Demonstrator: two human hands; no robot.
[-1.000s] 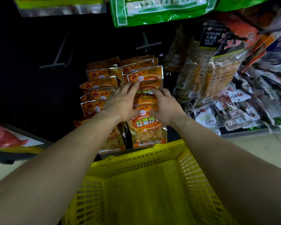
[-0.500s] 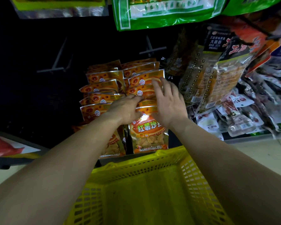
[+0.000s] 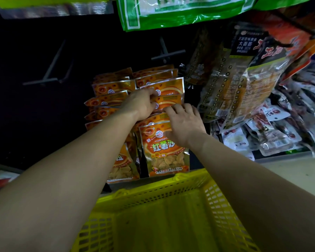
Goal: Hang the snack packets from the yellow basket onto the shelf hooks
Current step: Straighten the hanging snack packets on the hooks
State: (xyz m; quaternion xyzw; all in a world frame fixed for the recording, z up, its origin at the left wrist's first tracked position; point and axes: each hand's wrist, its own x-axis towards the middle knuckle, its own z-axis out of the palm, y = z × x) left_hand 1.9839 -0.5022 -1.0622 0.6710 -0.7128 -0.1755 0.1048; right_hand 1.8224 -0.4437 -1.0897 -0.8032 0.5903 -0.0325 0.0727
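Two rows of orange snack packets [image 3: 164,153] hang on shelf hooks in the middle of the view, overlapping like tiles. My left hand [image 3: 142,104] reaches into the right row, its fingers curled on the top edge of an orange packet there. My right hand [image 3: 185,122] lies over the tops of the front packets in the same row, fingers bent onto their upper edges. The yellow basket [image 3: 158,193] stands below my arms; its visible inside holds no packet.
Two bare metal hooks [image 3: 49,71] [image 3: 165,51] stick out of the dark back panel above and left. Green bags [image 3: 171,13] hang overhead. Tan and black packets [image 3: 244,84] hang on the right above a heap of small white packets [image 3: 273,131].
My left hand has moved up and right into the right row. My right hand has slid down from the upper packets onto the tops of the front ones.
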